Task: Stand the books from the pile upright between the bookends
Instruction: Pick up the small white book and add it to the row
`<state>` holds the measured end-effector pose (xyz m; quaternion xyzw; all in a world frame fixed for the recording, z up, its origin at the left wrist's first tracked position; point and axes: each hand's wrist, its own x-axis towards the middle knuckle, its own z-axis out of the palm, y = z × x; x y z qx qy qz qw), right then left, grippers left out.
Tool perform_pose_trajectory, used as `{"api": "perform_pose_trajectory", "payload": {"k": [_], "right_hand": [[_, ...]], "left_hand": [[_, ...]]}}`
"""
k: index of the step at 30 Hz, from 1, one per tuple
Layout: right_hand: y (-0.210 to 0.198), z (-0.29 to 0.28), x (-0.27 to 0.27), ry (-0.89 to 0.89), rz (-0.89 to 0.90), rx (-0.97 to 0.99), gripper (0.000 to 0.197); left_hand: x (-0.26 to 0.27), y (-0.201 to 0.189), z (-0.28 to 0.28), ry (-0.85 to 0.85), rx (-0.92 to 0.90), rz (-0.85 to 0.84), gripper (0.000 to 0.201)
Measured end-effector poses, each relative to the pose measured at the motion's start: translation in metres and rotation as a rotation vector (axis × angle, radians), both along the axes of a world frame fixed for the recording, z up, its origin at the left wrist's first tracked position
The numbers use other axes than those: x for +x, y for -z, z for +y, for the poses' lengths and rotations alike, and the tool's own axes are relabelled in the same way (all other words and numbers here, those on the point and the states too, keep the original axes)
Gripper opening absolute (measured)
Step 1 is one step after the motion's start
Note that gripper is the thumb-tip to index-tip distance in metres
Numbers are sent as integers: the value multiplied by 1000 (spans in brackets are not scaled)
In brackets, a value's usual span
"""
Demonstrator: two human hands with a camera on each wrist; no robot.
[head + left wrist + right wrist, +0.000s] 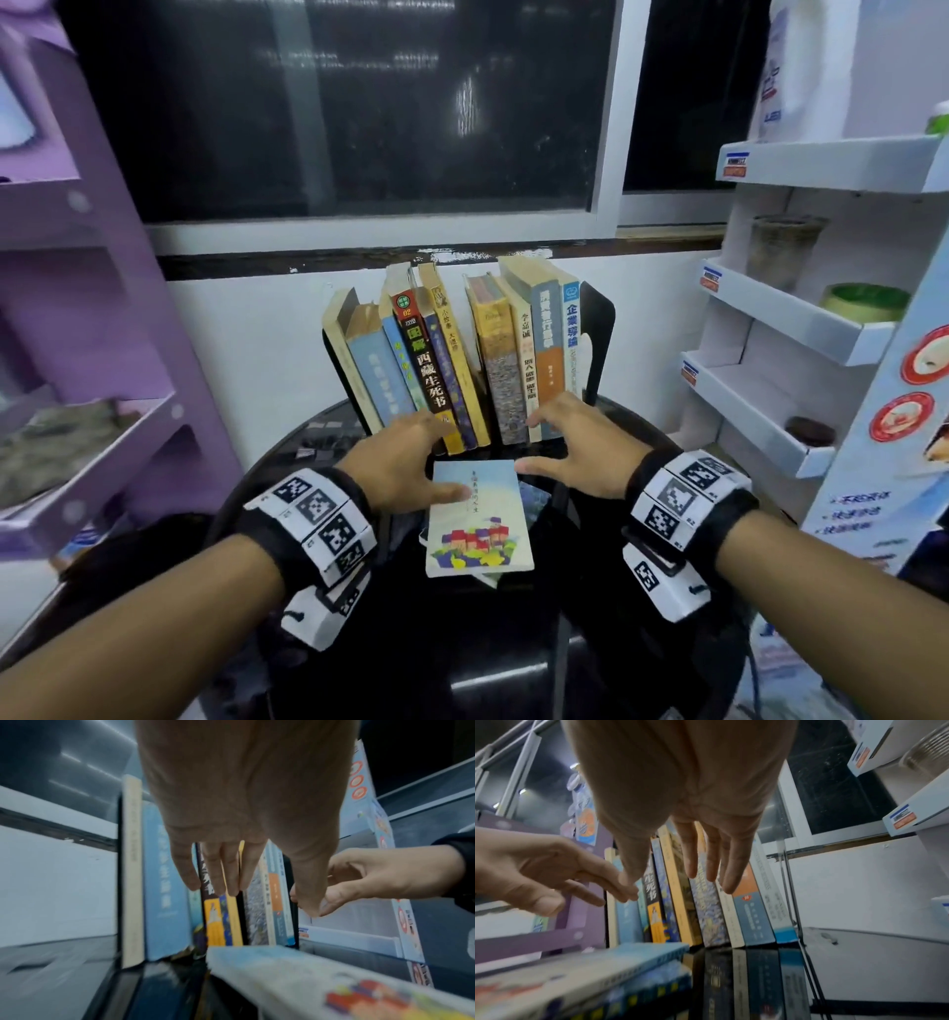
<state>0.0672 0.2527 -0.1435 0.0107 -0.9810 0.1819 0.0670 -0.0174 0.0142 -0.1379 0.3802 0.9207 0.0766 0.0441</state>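
Observation:
Several books stand on the black table (390,647) in two leaning groups, left (411,360) and right (534,354), with a narrow gap (482,390) between them. Black bookends flank them, left (119,882) and right (598,329). In front lies the pile; its top book (477,519) (308,979) (577,969) is pale with coloured houses. My left hand (436,460) (270,902) reaches with straight fingers to the foot of the left group, thumb over the top book. My right hand (539,444) (667,880) spreads straight fingers at the right group's spines. Neither holds anything.
A purple shelf unit (77,360) stands close on the left. On the right, a white cardboard rack (770,334) holds a jar (780,252) and a green tape roll (862,300). A white wall and dark window are behind the books.

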Motion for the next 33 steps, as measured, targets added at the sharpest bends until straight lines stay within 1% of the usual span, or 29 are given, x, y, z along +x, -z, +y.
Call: {"api": "perform_pose_trajectory", "payload": {"k": [4,7,10,12,14,16,17,19,20,21,23,25,27,31,33], "right_hand": [[10,-7,-6,-17,-174,85,78],[11,-11,-11,-23,-290,173,83],[10,-15,-15,-35,-391,228,87],[12,-17,-17,-42,-438,265,88],[13,-19,-19,-53,-467,305,88],[14,-21,-21,-55,-477,303,85],[13,-21,-21,-56,-478,287,83],[12,-22,-22,-59,-493,233,80],[12,-21,-23,-64,-506,209,76],[12,-21,-24,-64,-513,194,71],[13,-20,-24,-55,-491,174,67],[11,-21,-24,-39,-434,129,70],[12,-20,-25,-23,-361,52,69],[14,-17,-28,20,-212,-162,81],[12,-19,-26,26,-132,-230,80]], "left_hand": [[-7,13,-10,-70,-122,-72,94],[-13,21,-16,-87,-188,-122,95],[-22,33,-15,-64,-181,-144,116],[-21,33,-12,-41,-176,-163,120],[-17,29,-10,-38,-181,-194,112],[-14,26,-10,-45,-189,-220,97],[-13,26,-10,-47,-185,-225,94],[-14,27,-10,-52,-143,-237,96],[-13,27,-10,-58,-119,-252,90],[-10,26,-10,-66,-99,-262,78],[-9,25,-9,-82,-26,-280,56],[-10,24,-9,-91,76,-295,45],[-11,23,-10,-104,189,-325,37],[-12,16,-11,-150,361,-333,42],[-14,12,-11,-163,434,-294,42]]}}
